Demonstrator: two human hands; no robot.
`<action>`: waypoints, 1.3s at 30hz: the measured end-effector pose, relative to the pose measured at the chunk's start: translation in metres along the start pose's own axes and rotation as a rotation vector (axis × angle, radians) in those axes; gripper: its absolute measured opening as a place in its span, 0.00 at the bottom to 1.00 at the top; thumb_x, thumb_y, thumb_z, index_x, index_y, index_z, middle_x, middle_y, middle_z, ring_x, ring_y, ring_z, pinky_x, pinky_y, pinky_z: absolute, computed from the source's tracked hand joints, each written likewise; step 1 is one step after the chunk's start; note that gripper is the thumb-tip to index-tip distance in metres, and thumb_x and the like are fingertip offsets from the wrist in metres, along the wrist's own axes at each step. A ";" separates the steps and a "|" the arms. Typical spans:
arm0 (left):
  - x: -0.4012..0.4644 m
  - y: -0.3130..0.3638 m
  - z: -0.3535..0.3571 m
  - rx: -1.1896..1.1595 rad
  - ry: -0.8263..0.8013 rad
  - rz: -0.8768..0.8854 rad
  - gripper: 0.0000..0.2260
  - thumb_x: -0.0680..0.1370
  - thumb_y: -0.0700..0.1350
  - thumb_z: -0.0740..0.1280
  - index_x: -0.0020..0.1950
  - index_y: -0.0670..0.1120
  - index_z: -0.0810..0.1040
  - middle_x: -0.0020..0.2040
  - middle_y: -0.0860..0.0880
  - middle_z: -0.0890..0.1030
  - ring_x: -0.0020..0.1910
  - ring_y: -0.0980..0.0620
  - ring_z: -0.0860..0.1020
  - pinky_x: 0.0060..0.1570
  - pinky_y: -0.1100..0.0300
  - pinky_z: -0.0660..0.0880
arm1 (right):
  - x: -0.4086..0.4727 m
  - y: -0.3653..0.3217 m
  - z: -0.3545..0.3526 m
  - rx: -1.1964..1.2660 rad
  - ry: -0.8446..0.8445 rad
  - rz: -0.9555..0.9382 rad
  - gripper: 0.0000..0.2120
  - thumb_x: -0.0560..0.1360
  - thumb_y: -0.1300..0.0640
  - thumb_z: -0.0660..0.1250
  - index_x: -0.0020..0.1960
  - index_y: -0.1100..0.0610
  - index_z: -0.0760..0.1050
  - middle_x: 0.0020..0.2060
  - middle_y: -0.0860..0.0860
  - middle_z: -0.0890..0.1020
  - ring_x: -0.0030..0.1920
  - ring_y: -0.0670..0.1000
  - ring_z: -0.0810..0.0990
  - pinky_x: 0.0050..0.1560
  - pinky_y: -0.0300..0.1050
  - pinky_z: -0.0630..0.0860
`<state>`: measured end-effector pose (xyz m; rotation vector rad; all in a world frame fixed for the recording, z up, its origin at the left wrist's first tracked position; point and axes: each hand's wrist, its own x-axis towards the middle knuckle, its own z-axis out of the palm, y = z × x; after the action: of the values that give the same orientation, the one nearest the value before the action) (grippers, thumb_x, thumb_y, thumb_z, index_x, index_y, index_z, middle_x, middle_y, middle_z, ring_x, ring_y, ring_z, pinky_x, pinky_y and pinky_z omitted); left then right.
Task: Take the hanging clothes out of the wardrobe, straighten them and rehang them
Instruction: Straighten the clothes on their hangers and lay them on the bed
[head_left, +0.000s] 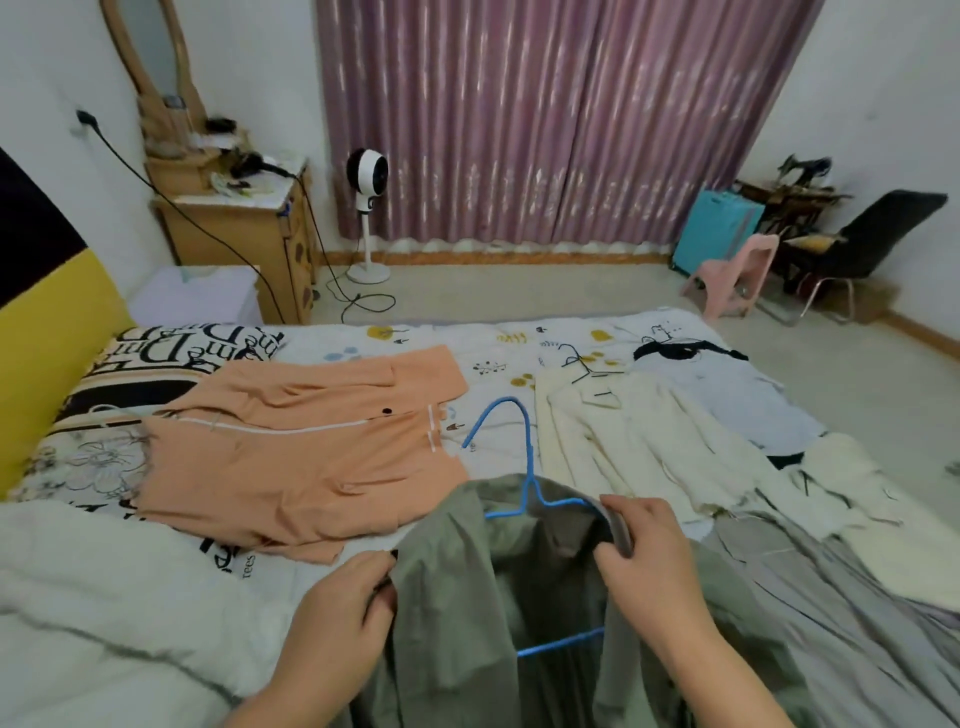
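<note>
An olive-green garment (457, 582) hangs on a blue hanger (524, 452) at the near edge of the bed. My left hand (337, 608) pinches its left front edge. My right hand (649, 551) grips the collar on the right side, by the hanger's shoulder. An orange garment (301, 452) lies flat on the bed to the left. A cream garment (634, 447) with a black hanger (584, 364) lies in the middle. A light blue garment (727, 395) lies at the far right, and a grey garment (831, 587) near right.
The bed (488, 353) has a patterned sheet, a white quilt (104, 597) at near left and a yellow headboard (47, 332). Beyond stand a wooden dresser (244, 234), a white fan (368, 218), purple curtains (545, 119), a pink stool (732, 275) and a black chair (872, 239).
</note>
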<state>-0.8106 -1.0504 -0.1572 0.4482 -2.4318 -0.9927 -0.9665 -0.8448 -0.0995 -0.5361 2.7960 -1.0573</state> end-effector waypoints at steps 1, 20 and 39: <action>-0.005 0.007 -0.010 0.003 0.013 0.038 0.15 0.67 0.53 0.54 0.40 0.48 0.77 0.35 0.57 0.78 0.37 0.60 0.73 0.36 0.64 0.68 | -0.013 -0.007 -0.008 0.014 0.011 -0.023 0.22 0.74 0.64 0.62 0.67 0.55 0.70 0.61 0.50 0.70 0.63 0.50 0.70 0.66 0.43 0.65; -0.100 0.187 -0.113 -0.273 -0.234 0.386 0.15 0.63 0.57 0.59 0.36 0.47 0.77 0.32 0.45 0.77 0.34 0.53 0.74 0.36 0.59 0.67 | -0.266 -0.017 -0.180 -0.025 0.450 -0.050 0.03 0.77 0.64 0.62 0.44 0.59 0.72 0.37 0.51 0.77 0.41 0.50 0.75 0.40 0.38 0.69; -0.263 0.401 0.071 0.148 -0.482 0.800 0.23 0.67 0.67 0.46 0.44 0.50 0.64 0.38 0.54 0.74 0.40 0.55 0.72 0.42 0.57 0.69 | -0.486 0.187 -0.359 -0.039 0.733 0.008 0.20 0.70 0.68 0.69 0.41 0.41 0.73 0.38 0.37 0.78 0.39 0.33 0.75 0.38 0.23 0.67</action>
<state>-0.6766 -0.6146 0.0079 -0.7645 -2.7072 -0.5981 -0.6455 -0.3170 0.0350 -0.1450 3.4241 -1.4328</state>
